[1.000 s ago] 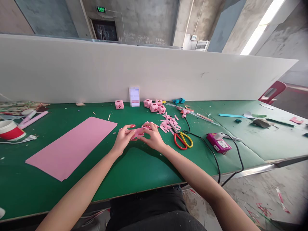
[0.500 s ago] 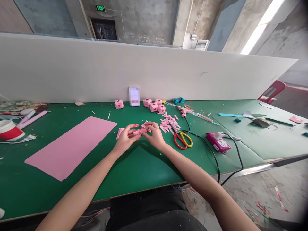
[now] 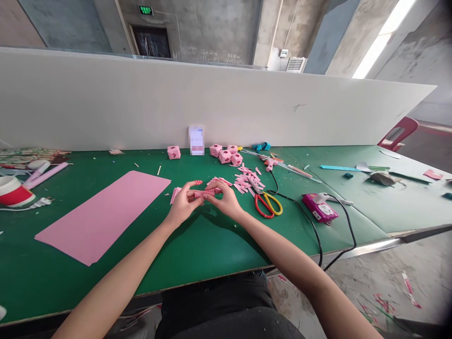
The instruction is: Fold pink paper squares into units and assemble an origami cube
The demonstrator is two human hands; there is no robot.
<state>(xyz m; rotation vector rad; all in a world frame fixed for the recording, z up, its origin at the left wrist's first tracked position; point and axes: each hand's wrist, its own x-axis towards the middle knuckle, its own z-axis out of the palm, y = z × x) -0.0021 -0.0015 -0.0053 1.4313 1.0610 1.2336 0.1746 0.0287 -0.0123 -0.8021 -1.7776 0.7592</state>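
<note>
Concrete walls (image 3: 226, 28) rose beyond a long white panel (image 3: 141, 103); a lit green sign (image 3: 146, 10) bore characters too small to read, and pale writing (image 3: 212, 56) on the wall was illegible. One upright phone-like rectangle (image 3: 197, 141) leaned against the panel, its screen pixelated. Both hands were narrowed on one small folded pink paper piece (image 3: 204, 193), held between them above the green bench (image 3: 212, 249): the left hand (image 3: 182, 205) at one end, the right hand (image 3: 225, 201) at the other, fingers partly hiding it.

Five pink faceted paper shapes (image 3: 225, 156) stood near the panel, one left of the rectangle, four clustered right. One large pink paper sheet (image 3: 102, 216) lay left of the hands. To their right were cut pink paper scraps (image 3: 247, 181), too jumbled to count, one pair of red-and-yellow-handled scissors (image 3: 260, 191), one pink glue gun (image 3: 270, 163) and one purple box (image 3: 319, 209). One red-and-white cup (image 3: 14, 193) was cut off at the left edge.
</note>
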